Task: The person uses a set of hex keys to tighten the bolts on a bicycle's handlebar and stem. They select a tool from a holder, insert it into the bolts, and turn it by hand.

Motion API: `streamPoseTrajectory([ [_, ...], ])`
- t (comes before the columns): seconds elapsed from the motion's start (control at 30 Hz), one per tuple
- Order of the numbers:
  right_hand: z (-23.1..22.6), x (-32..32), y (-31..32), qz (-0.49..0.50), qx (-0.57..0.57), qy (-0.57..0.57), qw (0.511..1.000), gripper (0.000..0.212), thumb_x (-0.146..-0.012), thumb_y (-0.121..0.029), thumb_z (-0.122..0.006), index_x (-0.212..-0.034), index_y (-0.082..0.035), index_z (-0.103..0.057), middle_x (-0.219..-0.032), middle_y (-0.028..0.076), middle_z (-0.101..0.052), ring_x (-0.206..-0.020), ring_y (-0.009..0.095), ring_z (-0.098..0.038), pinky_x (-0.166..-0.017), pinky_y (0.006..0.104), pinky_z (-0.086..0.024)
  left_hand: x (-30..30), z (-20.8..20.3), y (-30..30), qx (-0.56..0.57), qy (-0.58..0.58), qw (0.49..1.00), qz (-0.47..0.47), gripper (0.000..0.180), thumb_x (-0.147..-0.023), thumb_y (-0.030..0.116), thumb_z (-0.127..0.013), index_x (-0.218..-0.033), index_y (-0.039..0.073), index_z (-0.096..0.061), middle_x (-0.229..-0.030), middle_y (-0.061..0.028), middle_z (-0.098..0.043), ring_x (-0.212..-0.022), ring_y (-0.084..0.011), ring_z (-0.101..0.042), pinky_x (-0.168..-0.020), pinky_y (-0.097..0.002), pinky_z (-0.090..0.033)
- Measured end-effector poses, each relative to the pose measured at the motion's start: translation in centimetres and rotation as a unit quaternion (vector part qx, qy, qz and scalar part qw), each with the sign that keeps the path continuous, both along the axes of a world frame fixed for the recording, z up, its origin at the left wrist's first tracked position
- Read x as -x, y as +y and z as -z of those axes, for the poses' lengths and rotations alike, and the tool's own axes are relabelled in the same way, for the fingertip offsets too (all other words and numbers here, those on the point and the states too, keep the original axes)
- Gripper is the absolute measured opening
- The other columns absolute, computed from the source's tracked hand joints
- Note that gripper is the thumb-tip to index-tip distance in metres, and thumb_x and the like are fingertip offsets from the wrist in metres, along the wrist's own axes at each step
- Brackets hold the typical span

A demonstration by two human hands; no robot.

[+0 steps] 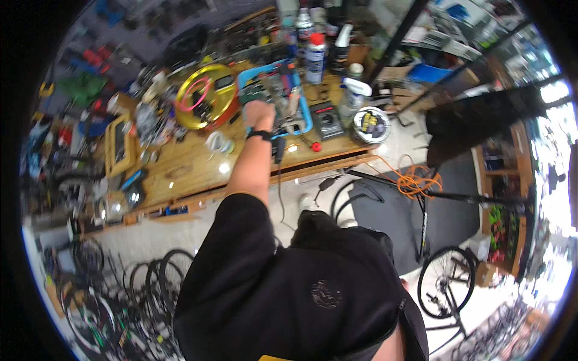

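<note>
My left hand point(259, 113) reaches over the workbench with its fingers curled. It is at the left side of a blue tray point(307, 118) filled with hand tools. Just beyond the knuckles lies a dark green object point(254, 93), its kind unclear; the fingers are closed, and what they hold is hidden. A black watch point(259, 135) is on that wrist. Left of the hand sits a round yellow dish point(186, 120) with a pink ring point(191, 107) in it. My right hand is almost wholly hidden behind my dark shirt; only a scrap of skin shows at its edge.
A spray can point(315, 63), a spray bottle point(351, 99) and a round tin point(371, 125) stand right of the tray. An orange cable point(415, 182) lies coiled beside a bike frame point(423, 222) on the right. Several bicycles point(162, 274) crowd the lower left.
</note>
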State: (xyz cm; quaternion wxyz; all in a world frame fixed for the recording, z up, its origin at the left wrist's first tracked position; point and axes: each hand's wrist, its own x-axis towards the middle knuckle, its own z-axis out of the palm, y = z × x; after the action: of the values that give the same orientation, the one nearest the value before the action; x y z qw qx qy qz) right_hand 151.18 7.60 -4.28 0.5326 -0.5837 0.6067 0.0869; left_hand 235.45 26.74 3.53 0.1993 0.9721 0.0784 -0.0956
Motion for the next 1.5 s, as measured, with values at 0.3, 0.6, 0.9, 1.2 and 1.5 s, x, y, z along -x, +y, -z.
streamPoseTrajectory([
  [0.3, -1.2, -2.4, 8.9, 0.184, -0.063, 0.082, 0.978, 0.028, -0.09, -0.02, -0.059, -0.106, 0.003, -0.064, -0.082, 0.011, -0.07, -0.065, 0.019, -0.067, -0.057, 0.0304, -0.054, -1.7, 1.7, 5.8, 0.405, 0.073, 0.911, 0.015, 0.043, -0.076, 0.025, -0.075, -0.097, -0.011, -0.065, -0.097, -0.0171, -0.068, -0.075, -0.0242, -0.065, -0.066, -0.0407, -0.054],
  [0.6, -3.7, -1.2, 12.5, 0.147, 0.009, 0.072, 0.986, 0.031, -0.084, -0.018, -0.058, -0.101, 0.007, -0.065, -0.078, 0.015, -0.07, -0.066, 0.021, -0.069, -0.064, 0.0334, -0.056, 4.8, -2.3, 3.0, 0.567, -0.02, 0.824, -0.004, 0.046, -0.091, 0.032, -0.062, -0.113, -0.008, -0.056, -0.115, -0.0178, -0.06, -0.1, -0.0282, -0.06, -0.085, -0.0365, -0.048],
  [0.9, -5.4, 7.2, 3.6, 0.044, 0.14, 0.109, 0.983, 0.031, -0.083, -0.024, -0.061, -0.102, -0.001, -0.065, -0.102, 0.021, -0.068, -0.1, 0.038, -0.063, -0.088, 0.0436, -0.051, 31.7, -15.8, -7.1, 0.677, 0.153, 0.646, 0.316, 0.042, -0.1, 0.017, -0.052, -0.138, 0.004, -0.039, -0.112, -0.0168, -0.059, -0.1, -0.0248, -0.059, -0.089, -0.0355, -0.049],
  [1.2, -16.1, 18.2, -8.8, 0.016, 0.334, -0.002, 0.942, 0.03, -0.088, -0.02, -0.063, -0.11, -0.002, -0.056, -0.092, 0.019, -0.066, -0.088, 0.035, -0.063, -0.08, 0.041, -0.051, 61.5, -21.7, -21.9, 0.508, 0.389, 0.496, 0.587, 0.036, -0.087, -0.005, -0.057, -0.123, -0.001, -0.05, -0.104, -0.0153, -0.065, -0.092, -0.0246, -0.065, -0.086, -0.0388, -0.053],
  [1.5, -28.3, 25.7, -9.4, 0.171, 0.229, -0.442, 0.85, 0.077, -0.081, -0.023, -0.074, -0.143, -0.005, -0.033, -0.121, 0.008, -0.055, -0.101, 0.016, -0.056, -0.091, 0.0298, -0.046, 81.6, -21.9, -35.9, 0.209, 0.376, 0.258, 0.865, 0.035, -0.084, 0.004, -0.066, -0.117, -0.001, -0.056, -0.097, -0.0128, -0.068, -0.088, -0.0211, -0.066, -0.081, -0.0333, -0.051],
])
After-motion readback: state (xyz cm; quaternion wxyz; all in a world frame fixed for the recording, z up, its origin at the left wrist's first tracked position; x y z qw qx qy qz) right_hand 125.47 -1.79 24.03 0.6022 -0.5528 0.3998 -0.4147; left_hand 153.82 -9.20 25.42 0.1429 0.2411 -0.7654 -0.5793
